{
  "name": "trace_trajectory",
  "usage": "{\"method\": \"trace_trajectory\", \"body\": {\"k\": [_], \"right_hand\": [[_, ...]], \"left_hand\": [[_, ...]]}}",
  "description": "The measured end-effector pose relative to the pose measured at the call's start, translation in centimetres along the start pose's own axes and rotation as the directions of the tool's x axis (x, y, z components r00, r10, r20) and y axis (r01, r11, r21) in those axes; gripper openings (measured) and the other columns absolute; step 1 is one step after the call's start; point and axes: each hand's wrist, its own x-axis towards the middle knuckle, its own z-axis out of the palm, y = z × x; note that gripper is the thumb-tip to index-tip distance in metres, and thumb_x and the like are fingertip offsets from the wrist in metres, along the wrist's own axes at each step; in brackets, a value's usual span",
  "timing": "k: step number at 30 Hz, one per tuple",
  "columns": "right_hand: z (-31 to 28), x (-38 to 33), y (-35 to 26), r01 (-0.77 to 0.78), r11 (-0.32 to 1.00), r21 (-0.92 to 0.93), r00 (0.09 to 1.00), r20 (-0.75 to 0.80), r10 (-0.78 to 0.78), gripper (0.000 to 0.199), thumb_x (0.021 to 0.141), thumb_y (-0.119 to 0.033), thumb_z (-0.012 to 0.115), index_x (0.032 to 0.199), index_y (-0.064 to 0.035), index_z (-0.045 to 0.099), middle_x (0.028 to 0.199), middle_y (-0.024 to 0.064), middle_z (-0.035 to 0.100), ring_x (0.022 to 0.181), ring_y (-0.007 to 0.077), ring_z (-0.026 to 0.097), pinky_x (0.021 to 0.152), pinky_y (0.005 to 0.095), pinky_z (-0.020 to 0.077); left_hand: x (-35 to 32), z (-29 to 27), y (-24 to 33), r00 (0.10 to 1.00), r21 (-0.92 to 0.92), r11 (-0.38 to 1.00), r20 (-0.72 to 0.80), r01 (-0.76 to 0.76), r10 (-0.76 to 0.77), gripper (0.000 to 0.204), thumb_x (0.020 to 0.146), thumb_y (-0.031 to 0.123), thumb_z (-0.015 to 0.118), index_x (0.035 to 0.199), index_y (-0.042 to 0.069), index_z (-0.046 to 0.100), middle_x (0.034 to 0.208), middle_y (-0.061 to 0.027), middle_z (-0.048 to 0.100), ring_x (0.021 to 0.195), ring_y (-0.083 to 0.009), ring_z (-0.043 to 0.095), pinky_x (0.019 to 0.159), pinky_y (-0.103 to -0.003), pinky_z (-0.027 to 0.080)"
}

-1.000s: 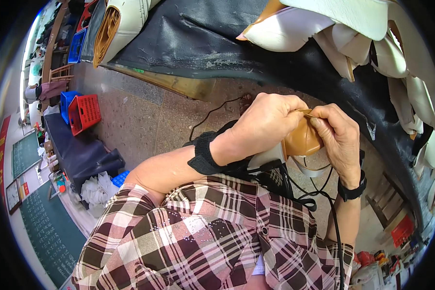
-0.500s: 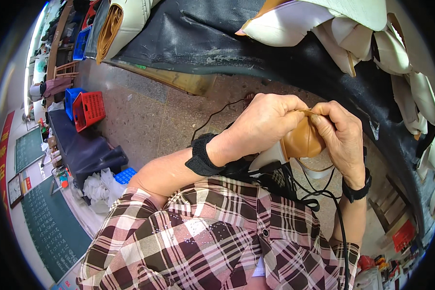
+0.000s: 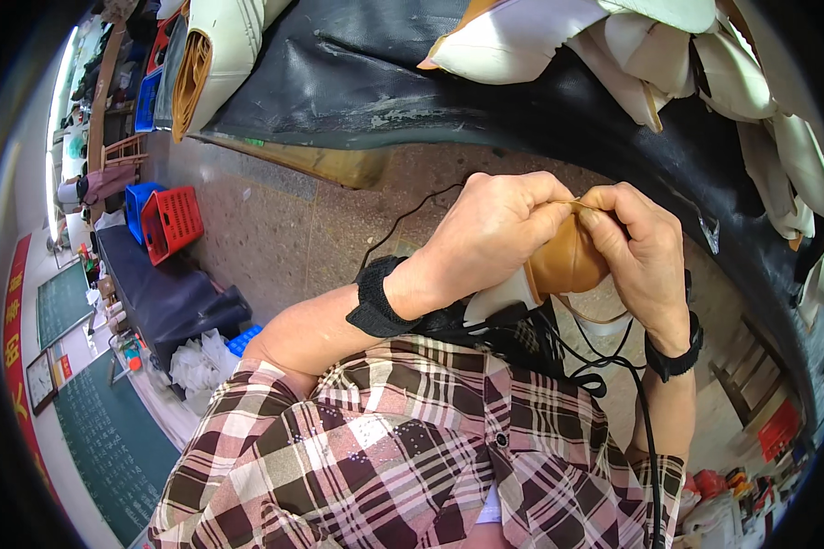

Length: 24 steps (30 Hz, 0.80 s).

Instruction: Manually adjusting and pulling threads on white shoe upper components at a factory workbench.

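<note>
In the head view, little has just changed: both hands stay at the upper edge of the tan leather piece (image 3: 569, 261), so the work in hand seems to remain at that same edge. The left hand (image 3: 501, 224) pinches it between thumb and forefinger from the piece's left; the right hand (image 3: 645, 252) pinches it from the piece's right. The piece hangs below their fingertips, perhaps a turned shoe upper, though the fingers hide too much to be sure. Against the earlier frame, the white leather pieces (image 3: 513, 46) above it appear farther left, probably through head movement.
</note>
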Motion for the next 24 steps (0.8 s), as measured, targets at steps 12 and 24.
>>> {"method": "trace_trajectory", "body": {"k": [12, 24], "right_hand": [[1.4, -0.5, -0.4, -0.204, 0.812, 0.546, 0.956, -0.069, 0.286, 0.009, 0.082, 0.002, 0.064, 0.089, 0.0004, 0.059, 0.086, 0.0005, 0.061, 0.068, 0.0016, 0.049, 0.061, 0.0165, 0.042], [1.8, 0.3, -0.8, -0.202, 0.774, 0.6, 0.958, -0.043, 0.283, 0.012, 0.077, 0.008, 0.06, 0.079, -0.0022, 0.053, 0.087, 0.0014, 0.06, 0.063, 0.0006, 0.042, 0.056, 0.0154, 0.0376]], "left_hand": [[-0.2, 0.4, -1.0, 0.957, 0.111, 0.965, -0.146, -0.237, 0.252, 0.01, 0.082, 0.003, 0.059, 0.09, 0.001, 0.065, 0.073, -0.0095, 0.065, 0.061, -0.0143, 0.064, 0.057, -0.025, 0.05], [-0.4, -0.2, -1.2, 0.956, 0.069, 0.962, -0.116, -0.264, 0.271, 0.009, 0.083, 0.002, 0.058, 0.09, 0.001, 0.064, 0.072, -0.0091, 0.063, 0.061, -0.015, 0.062, 0.055, -0.026, 0.048]]}}
